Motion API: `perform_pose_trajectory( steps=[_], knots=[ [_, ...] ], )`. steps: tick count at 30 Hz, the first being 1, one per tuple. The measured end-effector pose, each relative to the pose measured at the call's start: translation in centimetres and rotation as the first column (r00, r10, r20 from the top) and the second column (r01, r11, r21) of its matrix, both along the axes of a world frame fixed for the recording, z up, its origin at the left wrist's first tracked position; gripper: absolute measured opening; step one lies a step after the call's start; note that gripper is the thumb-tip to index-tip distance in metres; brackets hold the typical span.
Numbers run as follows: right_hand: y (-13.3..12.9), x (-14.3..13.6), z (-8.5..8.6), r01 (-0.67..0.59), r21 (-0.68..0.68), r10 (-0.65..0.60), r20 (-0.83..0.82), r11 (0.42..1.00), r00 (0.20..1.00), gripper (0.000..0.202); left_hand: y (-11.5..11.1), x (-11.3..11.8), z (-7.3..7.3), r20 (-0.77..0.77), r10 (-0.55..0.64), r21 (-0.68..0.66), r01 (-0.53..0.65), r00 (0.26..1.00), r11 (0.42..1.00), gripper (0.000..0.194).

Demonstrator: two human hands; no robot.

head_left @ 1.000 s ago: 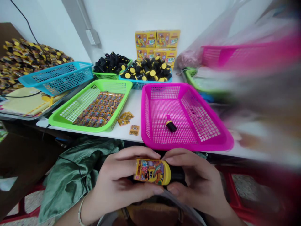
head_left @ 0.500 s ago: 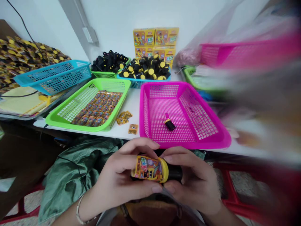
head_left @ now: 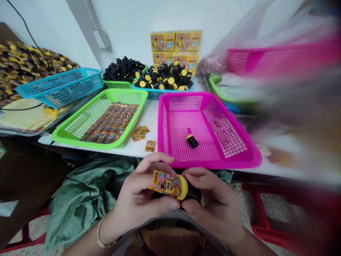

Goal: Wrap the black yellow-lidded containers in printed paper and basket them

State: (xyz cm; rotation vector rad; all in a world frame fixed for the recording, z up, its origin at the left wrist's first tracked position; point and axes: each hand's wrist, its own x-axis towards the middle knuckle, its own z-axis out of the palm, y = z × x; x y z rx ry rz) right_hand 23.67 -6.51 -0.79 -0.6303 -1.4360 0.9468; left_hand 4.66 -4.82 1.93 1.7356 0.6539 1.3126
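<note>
A small black cylinder with a yellow band and a colourful printed label around part of it lies sideways between my hands, in front of the table edge. My left hand holds the labelled end, fingers behind and thumb below. The black end is gripped by my right hand, thumb and fingers closed on it. One edge of the label stands away from the cylinder at the left. Beyond my hands, a pink basket holds one black and yellow piece.
A green basket with rows of labelled pieces stands left, loose labels beside it. Behind are a blue basket of black and yellow pieces, stacked yellow boxes and another blue basket. A blurred shape fills the right side.
The cylinder has tilted, its labelled end now higher, and shifted slightly left. My right hand has moved a little left with it. The baskets have not moved.
</note>
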Motion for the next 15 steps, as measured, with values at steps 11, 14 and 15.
perform_pose_trajectory(
  steps=[11, 14, 15],
  knots=[
    [-0.2, 0.1, -0.1, 0.013, 0.012, -0.014, 0.058, 1.0, 0.998, 0.039, -0.3, -0.3, 0.4, -0.129, 0.057, 0.127, -0.04, 0.99, 0.991, 0.017],
    [-0.1, 0.4, -0.2, 0.03, 0.032, -0.033, 0.095, 0.999, 0.995, 0.04, -0.2, -0.7, 0.7, -0.226, 0.097, 0.14, -0.066, 0.969, 0.988, 0.019],
    [0.0, 0.6, -0.3, 0.032, 0.043, -0.036, 0.112, 0.999, 0.993, 0.04, -0.2, -0.8, 0.8, -0.253, 0.1, 0.131, -0.069, 0.962, 0.989, 0.019]
  ],
)
